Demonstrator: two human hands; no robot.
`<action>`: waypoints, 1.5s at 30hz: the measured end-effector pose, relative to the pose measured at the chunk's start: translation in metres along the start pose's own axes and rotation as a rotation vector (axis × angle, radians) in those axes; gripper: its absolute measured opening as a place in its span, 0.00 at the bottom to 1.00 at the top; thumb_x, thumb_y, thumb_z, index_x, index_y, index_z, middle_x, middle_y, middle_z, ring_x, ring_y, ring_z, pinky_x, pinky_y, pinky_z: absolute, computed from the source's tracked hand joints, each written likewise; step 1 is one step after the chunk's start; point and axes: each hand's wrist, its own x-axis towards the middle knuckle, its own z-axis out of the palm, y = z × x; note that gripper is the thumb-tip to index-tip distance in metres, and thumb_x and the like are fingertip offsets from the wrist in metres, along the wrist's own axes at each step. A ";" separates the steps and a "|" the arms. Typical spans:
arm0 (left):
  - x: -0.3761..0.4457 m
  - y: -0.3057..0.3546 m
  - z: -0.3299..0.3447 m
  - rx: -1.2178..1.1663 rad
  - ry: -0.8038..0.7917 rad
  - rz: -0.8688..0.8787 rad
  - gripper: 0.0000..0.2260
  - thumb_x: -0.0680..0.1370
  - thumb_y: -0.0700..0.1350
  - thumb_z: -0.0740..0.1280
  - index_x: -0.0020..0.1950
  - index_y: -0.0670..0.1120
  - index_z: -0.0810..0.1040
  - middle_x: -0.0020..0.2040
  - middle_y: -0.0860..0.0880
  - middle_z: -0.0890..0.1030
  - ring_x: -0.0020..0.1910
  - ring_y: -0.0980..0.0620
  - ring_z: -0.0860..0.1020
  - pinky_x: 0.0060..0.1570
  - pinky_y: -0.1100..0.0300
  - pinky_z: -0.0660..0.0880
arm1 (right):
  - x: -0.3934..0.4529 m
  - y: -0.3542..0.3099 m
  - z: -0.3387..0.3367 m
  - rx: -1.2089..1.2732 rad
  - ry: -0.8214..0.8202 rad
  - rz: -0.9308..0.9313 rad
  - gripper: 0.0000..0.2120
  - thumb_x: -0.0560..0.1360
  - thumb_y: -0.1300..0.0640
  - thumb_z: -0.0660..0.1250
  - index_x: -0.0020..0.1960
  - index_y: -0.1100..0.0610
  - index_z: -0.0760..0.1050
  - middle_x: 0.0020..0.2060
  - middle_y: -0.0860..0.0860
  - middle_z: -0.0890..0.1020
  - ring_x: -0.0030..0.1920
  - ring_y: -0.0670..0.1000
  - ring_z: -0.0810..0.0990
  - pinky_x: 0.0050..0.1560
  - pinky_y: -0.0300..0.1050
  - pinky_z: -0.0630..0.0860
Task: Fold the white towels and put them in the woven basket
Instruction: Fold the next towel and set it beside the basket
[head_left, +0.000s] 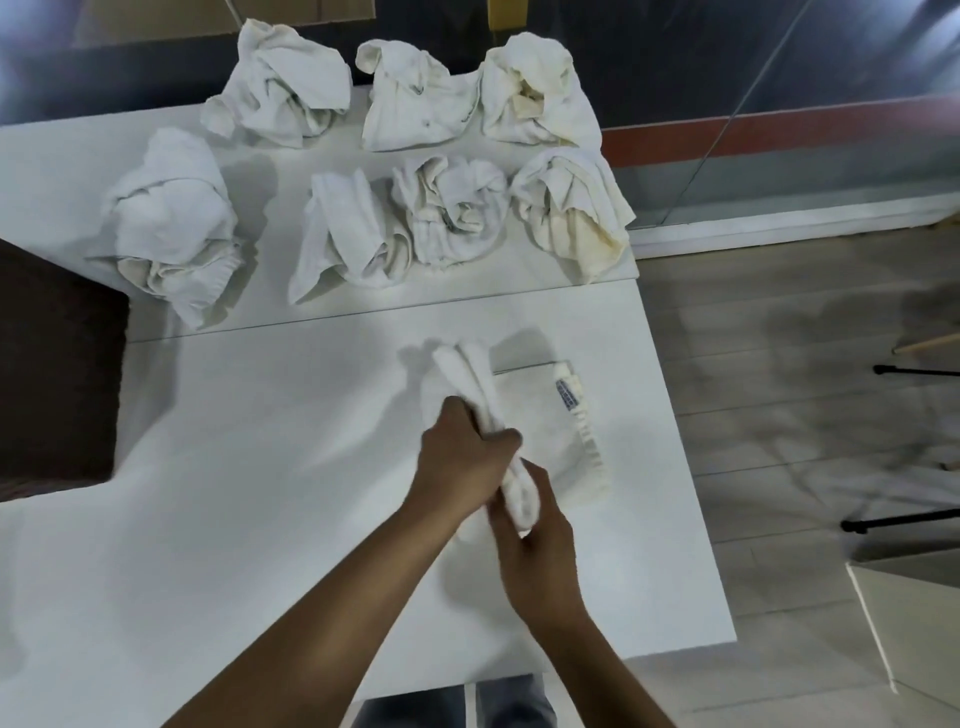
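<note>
A white towel lies partly flat on the white table, its hemmed edge and a small label toward the right. Part of it is bunched into a roll that rises from the table. My left hand grips the upper part of that roll. My right hand grips its lower end, just below and right of the left hand. Several crumpled white towels sit in two rows at the far side of the table. No woven basket is in view.
A dark brown seat stands at the table's left edge. Wooden floor lies to the right, with black stand legs and a white box corner. A glass wall runs behind the table.
</note>
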 end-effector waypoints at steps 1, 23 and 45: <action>-0.003 0.004 0.008 -0.006 -0.068 0.037 0.13 0.75 0.52 0.72 0.54 0.49 0.74 0.46 0.55 0.80 0.44 0.61 0.78 0.39 0.66 0.71 | 0.001 0.007 -0.003 0.031 0.073 0.047 0.08 0.82 0.53 0.65 0.56 0.39 0.75 0.49 0.40 0.84 0.49 0.43 0.83 0.53 0.44 0.80; 0.024 -0.084 0.061 -0.067 -0.065 -0.190 0.25 0.75 0.58 0.71 0.66 0.48 0.71 0.58 0.50 0.80 0.55 0.48 0.79 0.50 0.56 0.76 | 0.056 0.081 -0.058 -0.188 0.465 0.484 0.13 0.77 0.47 0.68 0.57 0.53 0.72 0.50 0.51 0.78 0.50 0.58 0.80 0.54 0.56 0.77; -0.069 -0.076 -0.059 0.221 0.039 0.472 0.16 0.75 0.49 0.69 0.61 0.62 0.74 0.51 0.59 0.80 0.49 0.59 0.79 0.51 0.56 0.77 | 0.064 -0.058 -0.066 -0.826 -0.425 -0.469 0.50 0.63 0.48 0.75 0.79 0.35 0.53 0.80 0.37 0.48 0.80 0.39 0.41 0.80 0.51 0.40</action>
